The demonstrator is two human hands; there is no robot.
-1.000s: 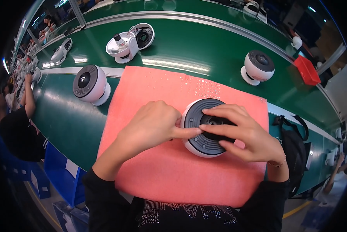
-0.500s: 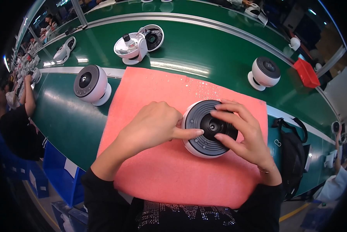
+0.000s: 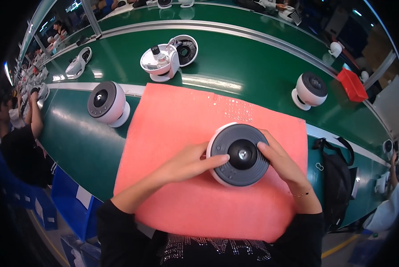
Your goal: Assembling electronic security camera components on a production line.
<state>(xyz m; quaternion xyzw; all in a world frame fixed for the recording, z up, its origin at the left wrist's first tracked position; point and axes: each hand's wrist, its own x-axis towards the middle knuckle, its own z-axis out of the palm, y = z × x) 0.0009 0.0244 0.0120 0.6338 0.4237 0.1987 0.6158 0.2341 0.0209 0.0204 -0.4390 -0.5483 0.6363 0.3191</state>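
Both hands hold a round white device [image 3: 226, 177] with a dark grey, ringed face and a glossy black dome at its centre. It rests on or just above a pink foam mat [image 3: 186, 207]; which of the two I cannot tell. My left hand [image 3: 187, 163] is closed on its left side, thumb on the grey face beside the dome and fingers hidden behind. On the opposite side my right hand [image 3: 285, 161] grips the rim, with the thumb at the edge of the face and the other fingers mostly hidden.
Similar devices stand at the left [image 3: 109, 103] and right [image 3: 310, 91]. An opened white unit [image 3: 158, 62] sits on the green line beyond the mat. There is a red bin [image 3: 353, 84] at the right, a black bag [image 3: 335, 180] below it, and a person [image 3: 24, 147] at far left.
My right hand has moved from the central dome to the device's right rim. My left fingers now wrap its left side. The device's face has turned, and units beyond the mat appear slightly farther right.
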